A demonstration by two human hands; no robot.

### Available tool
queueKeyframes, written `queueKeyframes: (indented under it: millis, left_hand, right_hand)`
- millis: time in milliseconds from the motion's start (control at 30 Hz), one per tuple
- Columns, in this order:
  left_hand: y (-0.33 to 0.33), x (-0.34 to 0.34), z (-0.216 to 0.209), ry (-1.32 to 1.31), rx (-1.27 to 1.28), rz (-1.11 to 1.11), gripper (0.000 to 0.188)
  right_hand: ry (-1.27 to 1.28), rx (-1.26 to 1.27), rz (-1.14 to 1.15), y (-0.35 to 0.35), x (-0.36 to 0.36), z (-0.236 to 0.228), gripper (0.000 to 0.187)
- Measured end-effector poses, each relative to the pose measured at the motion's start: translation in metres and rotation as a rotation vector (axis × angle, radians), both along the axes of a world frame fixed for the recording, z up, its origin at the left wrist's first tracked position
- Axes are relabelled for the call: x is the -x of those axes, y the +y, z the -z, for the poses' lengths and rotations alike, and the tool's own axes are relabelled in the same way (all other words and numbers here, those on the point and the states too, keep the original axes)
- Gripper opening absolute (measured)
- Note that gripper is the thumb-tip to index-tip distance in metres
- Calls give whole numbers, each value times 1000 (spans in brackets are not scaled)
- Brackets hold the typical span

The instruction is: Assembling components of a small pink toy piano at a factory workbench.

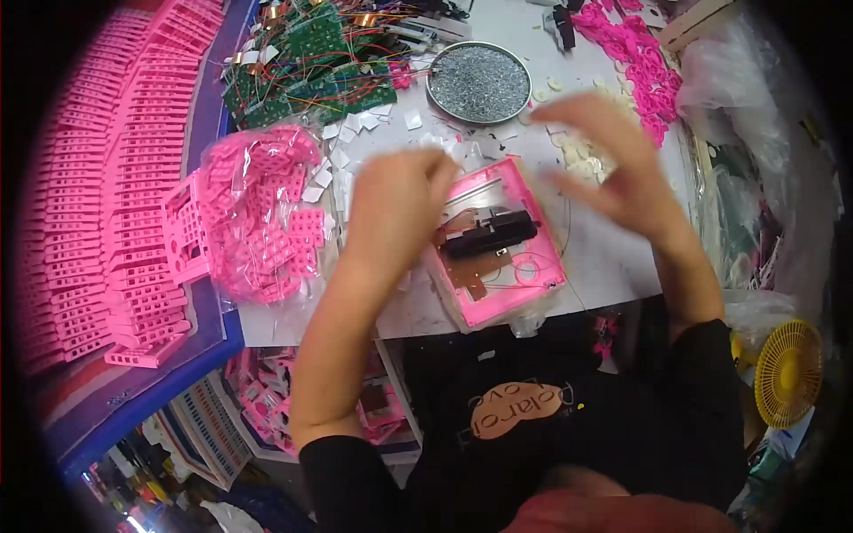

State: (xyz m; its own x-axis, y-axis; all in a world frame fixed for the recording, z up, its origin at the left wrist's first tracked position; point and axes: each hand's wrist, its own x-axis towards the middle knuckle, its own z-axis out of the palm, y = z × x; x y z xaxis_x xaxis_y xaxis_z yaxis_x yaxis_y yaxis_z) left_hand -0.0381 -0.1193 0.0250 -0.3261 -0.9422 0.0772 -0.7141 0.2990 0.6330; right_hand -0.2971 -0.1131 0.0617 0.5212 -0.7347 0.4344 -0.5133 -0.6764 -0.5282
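Observation:
A pink plastic casing (549,258) lies open side up on the white table in front of me. Inside it are a long black part (493,233), a brown circuit board (480,274), thin wires and a silver metal strip (473,197). My left hand (395,200) is at the casing's upper left corner, fingers curled together; whether it pinches something small is hidden. Off to the right of the casing, my right hand (622,169) is raised with thumb and fingers spread, blurred by motion, holding nothing visible. It is near the round dish (481,121) of small metal screws.
Green circuit boards (311,84) with wires pile up at the back left. A clear bag (267,213) of pink parts lies left, beside long stacks of pink casings (147,178). White squares (355,123), pink pieces (640,67) and cream pieces (582,155) are scattered about. A yellow fan (788,373) stands right.

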Motion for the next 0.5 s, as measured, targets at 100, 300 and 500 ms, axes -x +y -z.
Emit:
queueKeyframes:
  millis: [100, 300, 500]
  left_hand:
    - [-61, 32, 14, -48, 270, -128, 20]
    - [-110, 58, 76, -387, 365, 79, 16]
    - [-116, 69, 70, -433, 387, 50, 22]
  right_hand:
    - [-439, 150, 274, -38, 23, 0, 41]
    - [-930, 32, -52, -105, 29, -4, 73]
    - [-752, -16, 110, -113, 45, -23, 74]
